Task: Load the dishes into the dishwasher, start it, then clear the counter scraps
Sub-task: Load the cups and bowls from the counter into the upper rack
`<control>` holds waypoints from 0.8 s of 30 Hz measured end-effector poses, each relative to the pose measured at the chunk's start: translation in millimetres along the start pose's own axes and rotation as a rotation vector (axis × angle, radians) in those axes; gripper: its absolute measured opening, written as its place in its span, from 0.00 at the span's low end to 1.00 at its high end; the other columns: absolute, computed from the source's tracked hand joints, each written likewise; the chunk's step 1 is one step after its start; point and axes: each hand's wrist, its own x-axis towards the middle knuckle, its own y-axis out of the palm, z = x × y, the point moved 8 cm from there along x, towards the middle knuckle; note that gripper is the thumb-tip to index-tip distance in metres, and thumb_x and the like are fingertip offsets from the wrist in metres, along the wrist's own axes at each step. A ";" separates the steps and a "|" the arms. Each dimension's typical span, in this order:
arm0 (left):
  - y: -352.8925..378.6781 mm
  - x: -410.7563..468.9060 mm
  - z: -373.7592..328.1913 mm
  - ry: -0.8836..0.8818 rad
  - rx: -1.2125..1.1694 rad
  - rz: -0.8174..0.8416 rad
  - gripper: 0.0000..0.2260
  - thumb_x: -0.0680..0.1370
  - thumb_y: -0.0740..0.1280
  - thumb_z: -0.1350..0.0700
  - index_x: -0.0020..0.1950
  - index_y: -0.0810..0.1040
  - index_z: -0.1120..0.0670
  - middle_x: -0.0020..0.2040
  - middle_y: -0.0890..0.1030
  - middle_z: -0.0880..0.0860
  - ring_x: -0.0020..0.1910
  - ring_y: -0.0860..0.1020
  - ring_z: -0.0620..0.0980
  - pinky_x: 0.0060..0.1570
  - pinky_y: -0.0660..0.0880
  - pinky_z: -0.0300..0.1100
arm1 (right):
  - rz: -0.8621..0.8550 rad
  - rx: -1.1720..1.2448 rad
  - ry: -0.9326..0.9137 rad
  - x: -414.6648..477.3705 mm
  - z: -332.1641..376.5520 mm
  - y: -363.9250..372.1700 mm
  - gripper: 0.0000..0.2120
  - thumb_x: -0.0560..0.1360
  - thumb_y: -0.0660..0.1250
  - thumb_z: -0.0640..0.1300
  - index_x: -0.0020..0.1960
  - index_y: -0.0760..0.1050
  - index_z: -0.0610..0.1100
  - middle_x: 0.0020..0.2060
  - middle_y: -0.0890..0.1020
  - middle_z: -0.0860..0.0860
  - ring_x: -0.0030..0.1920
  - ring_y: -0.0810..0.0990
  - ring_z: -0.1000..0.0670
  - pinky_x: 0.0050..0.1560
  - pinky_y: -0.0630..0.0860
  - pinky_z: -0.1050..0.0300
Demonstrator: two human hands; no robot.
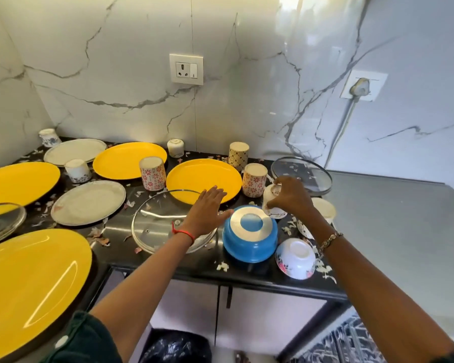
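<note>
our right hand (pixel 291 195) grasps a white cup (pixel 268 197) just behind the inverted blue bowl (pixel 249 241). our left hand (pixel 207 208) is released, fingers straight, over 1 lid (pixel 155 221) and 1 yellow plate (pixel 202 178).

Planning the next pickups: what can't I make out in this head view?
Head view only:
Small white printed cup: right hand grips it, hiding its top.
Plain white cup: right forearm covers part of it.
Wire dishwasher rack: cut off by the bottom edge.
Clear glass lid, far left: cut by left edge.
</note>
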 end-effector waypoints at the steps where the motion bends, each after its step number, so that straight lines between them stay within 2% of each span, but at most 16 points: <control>1: 2.6 -9.3 -5.8 0.005 -0.008 0.001 0.28 0.80 0.60 0.45 0.76 0.59 0.56 0.77 0.58 0.53 0.77 0.51 0.50 0.74 0.45 0.45 | 0.005 0.015 0.016 -12.3 -3.1 0.2 0.33 0.58 0.80 0.45 0.60 0.75 0.38 0.55 0.80 0.41 0.56 0.77 0.43 0.54 0.76 0.51; 9: 12.9 -68.8 -52.3 0.109 -0.101 -0.159 0.27 0.79 0.63 0.49 0.75 0.60 0.57 0.76 0.60 0.53 0.77 0.52 0.49 0.75 0.43 0.43 | 0.060 -0.004 0.113 -91.5 -32.8 4.9 0.35 0.59 0.80 0.45 0.63 0.72 0.40 0.59 0.75 0.42 0.59 0.73 0.43 0.57 0.74 0.47; 13: 25.9 -96.1 -82.9 0.198 -0.126 -0.205 0.28 0.78 0.65 0.52 0.75 0.60 0.57 0.76 0.60 0.55 0.77 0.53 0.51 0.76 0.47 0.47 | 0.076 -0.001 0.151 -125.4 -52.9 6.6 0.36 0.60 0.79 0.45 0.64 0.70 0.42 0.59 0.74 0.42 0.60 0.72 0.43 0.58 0.74 0.48; 18: 53.4 -126.3 -119.7 0.244 -0.167 -0.173 0.29 0.78 0.65 0.54 0.76 0.59 0.57 0.76 0.59 0.54 0.76 0.50 0.49 0.75 0.45 0.46 | 0.088 -0.001 0.213 -166.0 -80.4 9.9 0.36 0.59 0.80 0.47 0.64 0.69 0.43 0.59 0.71 0.41 0.61 0.70 0.42 0.58 0.73 0.50; 24: 97.5 -155.8 -159.2 0.256 -0.140 -0.099 0.31 0.78 0.64 0.51 0.77 0.55 0.56 0.77 0.53 0.51 0.77 0.47 0.47 0.75 0.41 0.42 | 0.116 0.003 0.236 -216.6 -121.6 20.1 0.36 0.60 0.79 0.47 0.64 0.69 0.44 0.60 0.70 0.42 0.62 0.69 0.41 0.61 0.72 0.50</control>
